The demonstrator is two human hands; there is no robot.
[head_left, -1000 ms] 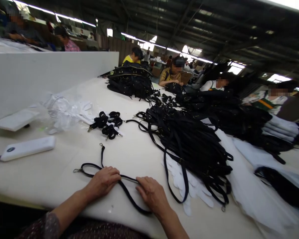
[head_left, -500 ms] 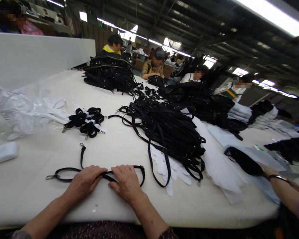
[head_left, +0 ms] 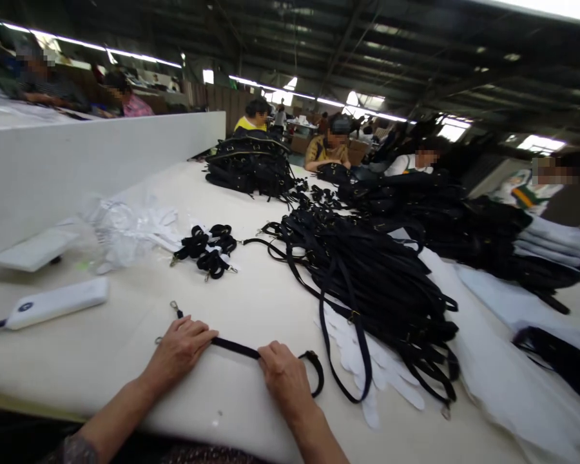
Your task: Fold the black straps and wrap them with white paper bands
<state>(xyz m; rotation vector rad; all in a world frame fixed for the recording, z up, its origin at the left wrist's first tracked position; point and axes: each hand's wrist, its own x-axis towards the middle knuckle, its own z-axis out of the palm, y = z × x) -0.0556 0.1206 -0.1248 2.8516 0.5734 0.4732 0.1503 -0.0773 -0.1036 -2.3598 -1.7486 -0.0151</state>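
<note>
A black strap [head_left: 236, 348] runs straight between my two hands over the pale table. My left hand [head_left: 181, 348] is closed on its left part, and a metal clip [head_left: 174, 305] sticks out above the fingers. My right hand [head_left: 285, 374] grips the strap further right, where a loop with a buckle [head_left: 312, 356] curls out past the hand. Behind lies a small group of coiled black straps [head_left: 205, 248] with clips. To the right is a large heap of long black straps [head_left: 367, 264], with white strips [head_left: 352, 341] partly under it.
A white power strip [head_left: 58, 304] with a cable lies at the left, near clear plastic wrapping [head_left: 120, 225]. Black bags [head_left: 251, 164] are piled at the back. White sheets [head_left: 488, 361] cover the right side. Several people sit around the far side, beyond a low white partition [head_left: 101, 154].
The view has turned left. My hands have moved apart, and the strap between them, crossed and looped before, is now straight. The other person's arm at the right has left the view.
</note>
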